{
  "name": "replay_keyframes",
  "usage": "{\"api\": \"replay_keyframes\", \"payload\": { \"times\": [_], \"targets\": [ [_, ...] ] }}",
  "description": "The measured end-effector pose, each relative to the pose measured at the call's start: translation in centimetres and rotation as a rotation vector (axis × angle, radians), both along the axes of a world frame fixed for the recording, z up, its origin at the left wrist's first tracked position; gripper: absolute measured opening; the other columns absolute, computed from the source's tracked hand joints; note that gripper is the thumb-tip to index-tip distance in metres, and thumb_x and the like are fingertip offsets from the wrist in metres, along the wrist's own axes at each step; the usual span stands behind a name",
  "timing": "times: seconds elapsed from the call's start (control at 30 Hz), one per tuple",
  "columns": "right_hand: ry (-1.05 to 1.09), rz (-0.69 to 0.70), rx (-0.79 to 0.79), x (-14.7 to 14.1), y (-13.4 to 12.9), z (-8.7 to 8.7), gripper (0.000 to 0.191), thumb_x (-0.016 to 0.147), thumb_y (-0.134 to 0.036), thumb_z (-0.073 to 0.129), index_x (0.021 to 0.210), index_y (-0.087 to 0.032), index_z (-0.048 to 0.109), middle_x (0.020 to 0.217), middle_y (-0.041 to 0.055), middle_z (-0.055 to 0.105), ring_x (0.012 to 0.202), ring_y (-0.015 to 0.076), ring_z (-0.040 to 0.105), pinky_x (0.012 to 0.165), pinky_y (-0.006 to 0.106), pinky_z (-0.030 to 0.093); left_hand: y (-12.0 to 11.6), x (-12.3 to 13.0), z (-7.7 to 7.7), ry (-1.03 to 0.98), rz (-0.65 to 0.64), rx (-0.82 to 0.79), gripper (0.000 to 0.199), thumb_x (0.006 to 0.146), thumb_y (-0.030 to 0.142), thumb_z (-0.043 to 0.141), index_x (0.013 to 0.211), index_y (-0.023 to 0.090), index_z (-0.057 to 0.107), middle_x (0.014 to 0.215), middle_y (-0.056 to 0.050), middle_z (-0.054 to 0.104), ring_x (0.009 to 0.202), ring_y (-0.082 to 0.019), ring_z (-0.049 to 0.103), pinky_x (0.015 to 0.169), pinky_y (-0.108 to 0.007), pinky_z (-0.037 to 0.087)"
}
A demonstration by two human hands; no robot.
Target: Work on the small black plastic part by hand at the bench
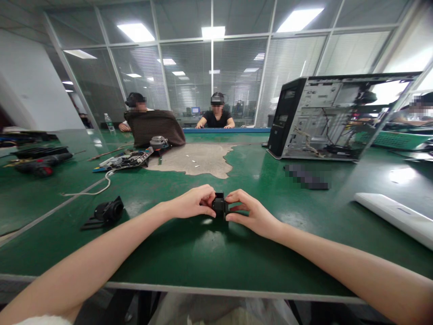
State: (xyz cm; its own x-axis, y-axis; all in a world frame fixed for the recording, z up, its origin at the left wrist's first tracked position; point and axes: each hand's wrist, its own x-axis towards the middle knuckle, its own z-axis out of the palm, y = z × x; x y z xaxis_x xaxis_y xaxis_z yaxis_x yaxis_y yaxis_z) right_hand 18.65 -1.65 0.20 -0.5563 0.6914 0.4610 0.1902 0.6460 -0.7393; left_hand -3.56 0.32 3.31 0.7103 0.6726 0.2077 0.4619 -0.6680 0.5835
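A small black part (219, 206) is between my two hands, just above or on the green table (189, 266), near the middle of the view. My left hand (196, 201) grips its left side with thumb and fingers. At its right side, my right hand (248, 212) holds the edge between thumb and fingertips. What kind of part it is cannot be made out. Another black part with a round opening (108, 211) lies on the table beyond my left forearm.
An open computer case (287, 119) stands at the back right, a white panel (399, 216) nearer on the right. Circuit boards (126, 160) with a white cable and a brown cover (155, 126) are at the back left. Two people sit across the table.
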Motion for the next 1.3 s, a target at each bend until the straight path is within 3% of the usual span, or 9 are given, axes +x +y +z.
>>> {"api": "replay_keyframes", "payload": {
  "times": [0.13,0.33,0.53,0.73,0.93,1.1,1.3],
  "targets": [
    [0.080,0.014,-0.123,-0.21,0.09,0.12,0.016,0.078,-0.027,0.059,0.091,-0.021,0.052,0.096,0.0023,0.050,0.093,0.0165,0.057,0.083,0.034,0.052,0.20,0.07,-0.45,-0.026,0.024,0.034,0.030,0.069,0.032,0.067,0.069,0.017,0.041,0.083,0.002,0.047,0.067,-0.010,0.046,0.058,-0.022,0.038],
    [0.062,0.001,-0.241,-0.16,0.43,0.15,0.027,0.077,-0.026,0.062,0.098,-0.021,0.046,0.099,0.0042,0.055,0.093,0.0187,0.060,0.082,0.038,0.051,0.29,0.20,-0.54,-0.005,0.052,0.119,0.031,0.067,0.031,0.069,0.068,0.017,0.041,0.077,0.004,0.046,0.068,-0.010,0.043,0.058,-0.021,0.034],
    [0.098,0.059,-0.186,-0.06,0.47,-0.17,0.029,0.072,-0.026,0.066,0.094,-0.021,0.048,0.104,0.0037,0.049,0.093,0.0172,0.059,0.084,0.036,0.050,0.38,0.14,-0.54,-0.004,0.056,0.103,0.029,0.068,0.031,0.068,0.070,0.017,0.043,0.072,0.005,0.043,0.064,-0.010,0.041,0.056,-0.021,0.032],
    [0.083,0.013,-0.205,-0.38,0.52,-0.07,0.018,0.079,-0.029,0.058,0.091,-0.020,0.049,0.095,0.0033,0.056,0.089,0.0174,0.061,0.081,0.036,0.050,0.42,0.17,-0.58,-0.005,0.045,0.114,0.030,0.068,0.033,0.068,0.068,0.017,0.042,0.074,0.005,0.044,0.065,-0.010,0.042,0.056,-0.021,0.032],
    [0.053,-0.013,-0.229,-0.37,0.42,0.21,0.027,0.078,-0.027,0.059,0.100,-0.021,0.046,0.104,0.0059,0.056,0.091,0.0182,0.061,0.078,0.035,0.050,0.39,0.23,-0.60,-0.017,0.067,0.126,0.030,0.066,0.032,0.069,0.068,0.017,0.043,0.071,0.005,0.044,0.065,-0.010,0.041,0.057,-0.021,0.031],
    [0.045,0.036,-0.246,-0.15,0.34,-0.02,0.029,0.075,-0.026,0.063,0.098,-0.021,0.046,0.099,0.0048,0.060,0.090,0.0183,0.062,0.081,0.036,0.049,0.40,0.22,-0.62,-0.025,0.066,0.086,0.029,0.067,0.032,0.068,0.071,0.018,0.044,0.072,0.005,0.043,0.064,-0.010,0.042,0.056,-0.021,0.032],
    [0.091,0.012,-0.231,-0.42,0.46,-0.12,0.015,0.082,-0.031,0.053,0.091,-0.019,0.048,0.096,0.0039,0.059,0.088,0.0172,0.061,0.081,0.034,0.048,0.40,0.21,-0.56,-0.018,0.065,0.098,0.030,0.067,0.033,0.068,0.067,0.017,0.042,0.073,0.005,0.045,0.065,-0.010,0.042,0.057,-0.021,0.032]
  ]
}}
